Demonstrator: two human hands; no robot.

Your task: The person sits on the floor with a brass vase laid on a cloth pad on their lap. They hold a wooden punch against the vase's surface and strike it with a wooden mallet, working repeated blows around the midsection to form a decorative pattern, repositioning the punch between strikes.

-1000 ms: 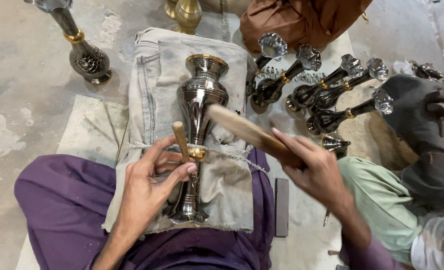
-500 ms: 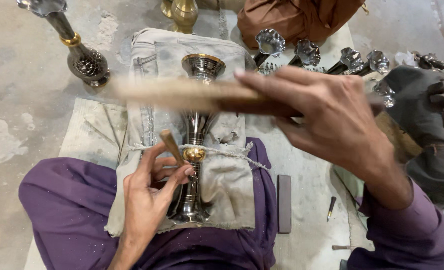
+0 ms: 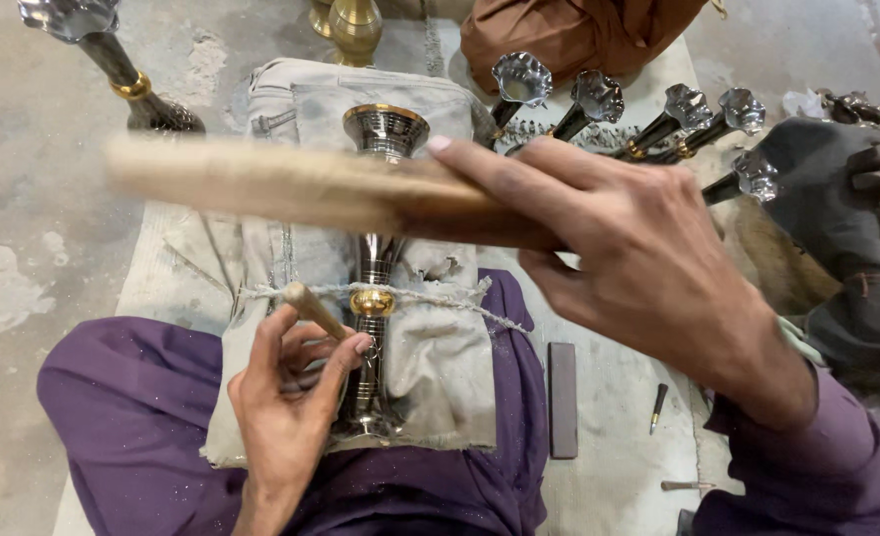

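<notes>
The right hand (image 3: 648, 268) is raised close to the camera, fingers wrapped around one end of a flat wooden mallet (image 3: 291, 184) that stretches leftward across the view, blurred. The grip is closed on the wood, with the index finger laid along its top edge.

Below it, the left hand (image 3: 286, 407) pinches a short wooden-handled chisel (image 3: 313, 310) between thumb and curled fingers. The tool slants down to the right, its lower end hidden behind the fingertips, which sit just beside the brass collar on the stem of a metal vase (image 3: 376, 288) — whether the tip touches the metal cannot be told.

The vase lies lengthwise on a grey folded cloth (image 3: 440, 367) over the person's lap, which is clothed in purple. Its flared brass-rimmed mouth points away from the person and its foot toward them. A thin cord (image 3: 460, 298) crosses the cloth and the stem at the collar.

To the right on the pale mat lie a dark rectangular stone (image 3: 562, 399) and a small punch (image 3: 658, 407). Beyond, a row of finished dark vases (image 3: 658, 124) with scalloped silvery mouths leans together, and another vase (image 3: 113, 69) stands at the upper left on the concrete floor — well apart from the hands.
</notes>
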